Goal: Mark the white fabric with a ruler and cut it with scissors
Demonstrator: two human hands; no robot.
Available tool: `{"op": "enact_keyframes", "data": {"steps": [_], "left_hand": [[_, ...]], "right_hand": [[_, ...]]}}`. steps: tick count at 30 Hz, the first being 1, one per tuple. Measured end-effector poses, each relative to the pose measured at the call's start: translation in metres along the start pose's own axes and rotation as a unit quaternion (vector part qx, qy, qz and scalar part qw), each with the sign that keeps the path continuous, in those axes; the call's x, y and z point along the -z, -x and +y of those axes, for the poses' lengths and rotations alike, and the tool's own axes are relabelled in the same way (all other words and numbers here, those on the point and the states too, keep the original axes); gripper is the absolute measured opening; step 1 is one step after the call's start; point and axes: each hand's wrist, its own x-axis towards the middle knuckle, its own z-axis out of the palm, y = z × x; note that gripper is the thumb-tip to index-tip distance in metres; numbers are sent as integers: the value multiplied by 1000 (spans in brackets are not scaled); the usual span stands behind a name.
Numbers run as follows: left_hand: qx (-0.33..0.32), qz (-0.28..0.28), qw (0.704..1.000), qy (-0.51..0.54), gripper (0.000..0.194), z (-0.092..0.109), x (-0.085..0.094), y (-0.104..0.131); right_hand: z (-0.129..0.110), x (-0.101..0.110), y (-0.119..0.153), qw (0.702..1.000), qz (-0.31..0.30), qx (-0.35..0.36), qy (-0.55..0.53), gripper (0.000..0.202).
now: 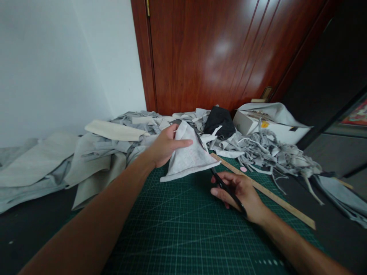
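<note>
White cloth [190, 156] pinched in left hand [164, 146] above mat's [172, 225] far edge, probably raised to clear room for scissors [235, 199] gripped in half-curled right hand [247, 193].

No lettering, brand or number is legible in this view. White marks [269, 262] at five o'clock on the green cutting mat [172, 221] blur beyond reading, as do the wooden ruler [275, 198] at four and the white box's [283, 133] orange patch [265, 124] at three.

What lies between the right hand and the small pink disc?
A wooden ruler lies slantwise between the right hand and the pink disc, as the head view shows.
</note>
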Motion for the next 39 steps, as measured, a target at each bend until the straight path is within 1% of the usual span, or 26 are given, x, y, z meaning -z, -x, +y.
{"op": "enact_keyframes", "data": {"steps": [2,5,9,11,14,16,20,27,33,35,39], "left_hand": [[-18,13,1000,3,56,-1,0,0],[-31,21,999,9,45,1,4,0],[-6,-7,1000,6,34,3,12,-1],[4,0,1000,13,33,3,13,-2],[11,30,998,49,33,3,10,-3],[20,25,998,61,33,4,6,-2],[28,-8,999,30,39,5,-3,4],[20,30,999,32,46,8,-11,7],[50,28,998,24,55,11,-12,7],[67,24,997,19,54,11,-12,8],[87,7,996,16,45,10,-12,9]], "right_hand": [[-1,0,0,1000,3,0,-1,54],[0,0,-1,1000,9,1,-5,54],[1,1,0,1000,12,1,-9,54],[2,1,0,1000,12,0,-9,53],[2,1,0,1000,8,-2,-7,53],[2,1,-1,1000,4,-2,-6,52],[3,1,-1,1000,-2,0,-12,51],[7,2,-2,1000,-12,0,-20,48],[6,4,-2,999,-24,-1,-26,52],[5,4,-1,999,-30,0,-35,53],[4,6,0,998,-44,8,-45,53]]}}
